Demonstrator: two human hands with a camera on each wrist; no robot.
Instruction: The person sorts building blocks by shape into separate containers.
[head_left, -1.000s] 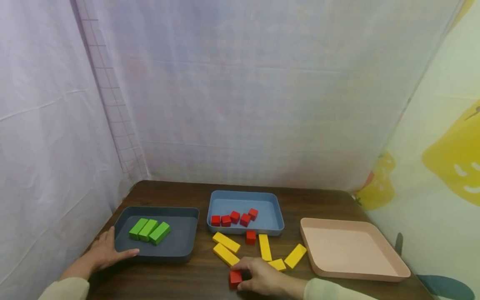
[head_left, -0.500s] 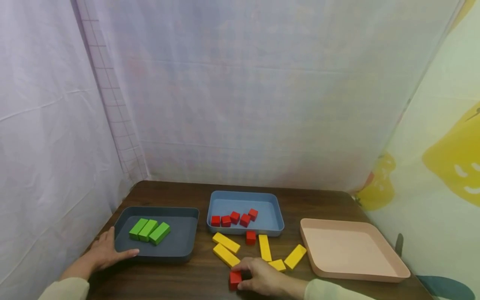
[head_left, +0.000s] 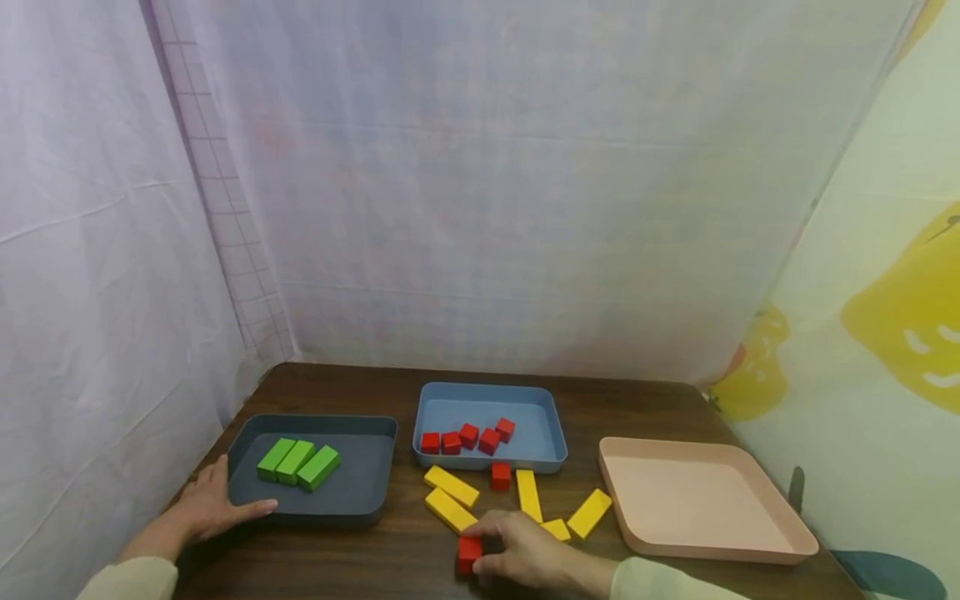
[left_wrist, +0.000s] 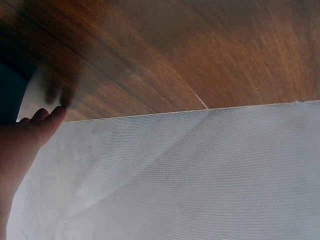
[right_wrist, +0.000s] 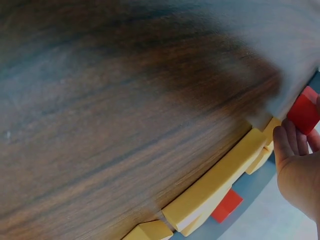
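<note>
Near the table's front edge, my right hand (head_left: 522,550) pinches a red cube (head_left: 469,553) between thumb and fingers. The right wrist view has the same red cube (right_wrist: 304,111) at its right edge, by the fingertips. My left hand (head_left: 209,504) lies against the near left corner of the dark grey tray (head_left: 360,487), thumb and fingers spread along its sides. Three green blocks (head_left: 297,462) lie side by side in that tray. In the left wrist view the left hand (left_wrist: 30,135) shows with its fingers extended beside the dark tray wall.
Several yellow blocks (head_left: 528,495) lie between the trays, some touching or close to my right hand. A red cube (head_left: 501,477) sits before the blue tray (head_left: 525,408), which holds several red cubes. A peach tray (head_left: 705,496) stands at the right; curtains surround the table.
</note>
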